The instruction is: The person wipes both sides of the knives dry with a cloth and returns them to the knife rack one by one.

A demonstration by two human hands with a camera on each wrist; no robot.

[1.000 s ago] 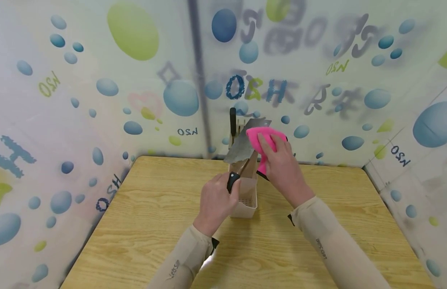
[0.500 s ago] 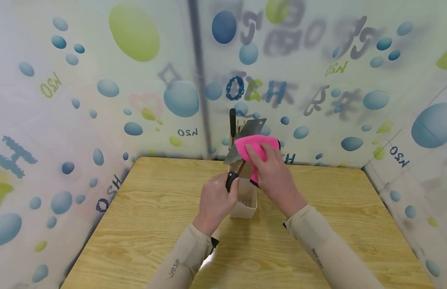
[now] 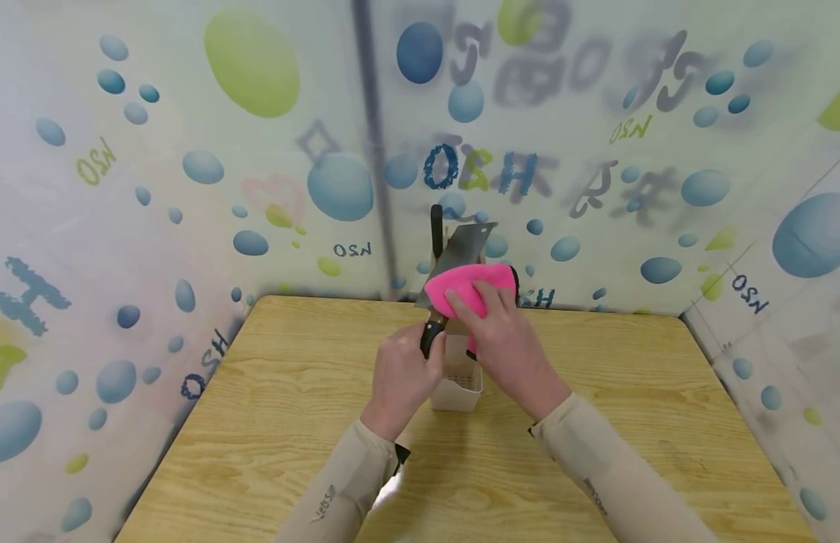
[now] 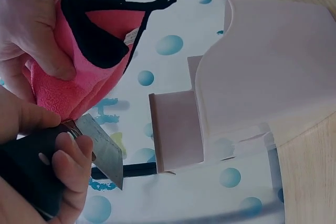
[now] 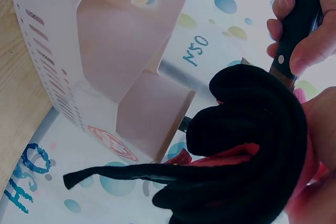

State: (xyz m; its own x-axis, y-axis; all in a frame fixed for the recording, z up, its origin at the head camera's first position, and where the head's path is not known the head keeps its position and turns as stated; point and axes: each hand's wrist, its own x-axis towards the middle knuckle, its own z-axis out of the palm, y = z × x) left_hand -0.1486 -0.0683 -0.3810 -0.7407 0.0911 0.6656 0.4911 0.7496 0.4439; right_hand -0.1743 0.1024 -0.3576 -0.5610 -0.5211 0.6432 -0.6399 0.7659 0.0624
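My left hand grips the black riveted handle of a cleaver, held up over the table. The cleaver's wide grey blade slants up and away toward the wall. A pink cloth with black edging is bunched in my right hand and lies over the blade's lower part, close to the handle. In the left wrist view, the blade's corner shows below the cloth. Behind the hands stands a beige knife holder, partly hidden by them.
A second knife with a black handle stands upright at the back of the holder. The wooden table meets a wall printed with blue and green dots at its far edge. Similar walls rise on both sides.
My right hand has slid the pink cloth down and left along the blade toward the handle, baring the blade's far end. My left hand with the cleaver has barely moved.
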